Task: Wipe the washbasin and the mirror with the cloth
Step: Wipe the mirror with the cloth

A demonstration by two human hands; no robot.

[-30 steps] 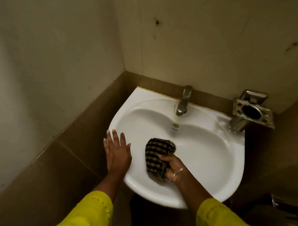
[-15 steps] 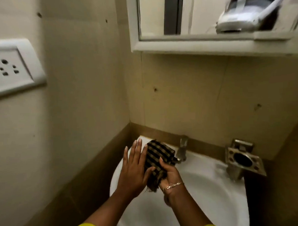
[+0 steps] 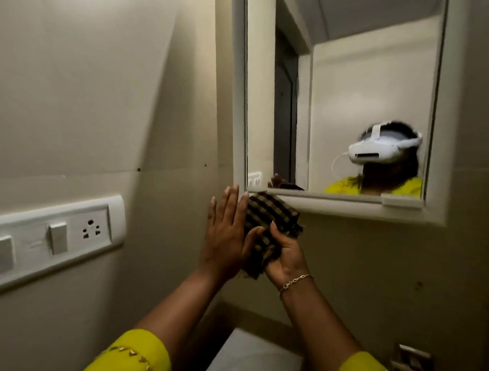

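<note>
A dark checked cloth (image 3: 270, 220) is raised in front of the wall, its top at the lower left corner of the white-framed mirror (image 3: 346, 96). My right hand (image 3: 285, 253) grips the cloth from below, thumb curled over its front. My left hand (image 3: 225, 231) lies flat against the cloth's left side, fingers straight and pointing up. Only a strip of the white washbasin (image 3: 245, 359) shows at the bottom edge.
A white switch and socket panel (image 3: 52, 238) sits on the left wall. A metal holder (image 3: 410, 357) peeks in at the bottom right. The mirror reflects a person in yellow wearing a white headset.
Both hands have lifted the cloth out of the basin up to the mirror's lower corner. My left hand left the basin rim and joined the cloth. The view tilted upward.
</note>
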